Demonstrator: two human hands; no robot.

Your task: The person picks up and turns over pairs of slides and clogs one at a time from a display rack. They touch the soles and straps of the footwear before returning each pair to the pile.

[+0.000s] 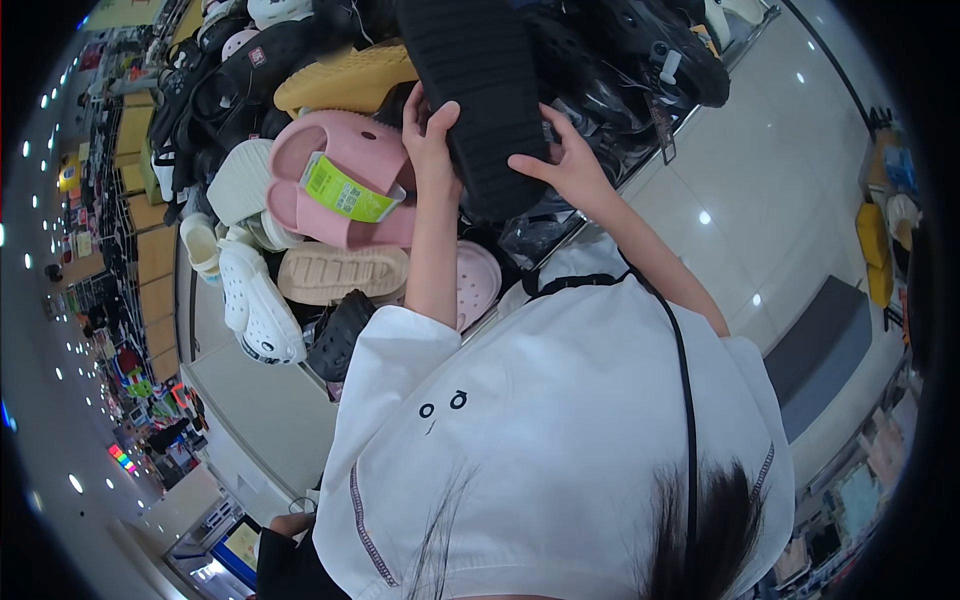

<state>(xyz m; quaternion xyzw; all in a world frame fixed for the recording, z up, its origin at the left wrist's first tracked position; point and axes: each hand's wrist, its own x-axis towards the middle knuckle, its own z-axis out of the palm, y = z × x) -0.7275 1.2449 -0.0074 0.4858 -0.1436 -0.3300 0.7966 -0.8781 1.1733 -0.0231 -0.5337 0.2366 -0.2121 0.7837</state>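
Observation:
A black slipper (485, 110) is held up between both hands, its ridged sole towards the camera. On its left edge my left hand (433, 140) grips it, thumb on the sole. My right hand (565, 160) holds the right edge near the lower end, with the thumb against the sole. Just left of my left hand lies a pair of pink slippers (345, 150) with a green label (345, 190). Below them is a beige sole (343, 273), and a yellow sole (345, 80) lies above.
The pile also holds white clogs (258, 300), a pale pink clog (478, 283) and black clogs (650, 55). To the right are the tiled floor (715, 190) and a grey mat (820, 350). Part of another person (290, 560) shows at the lower left.

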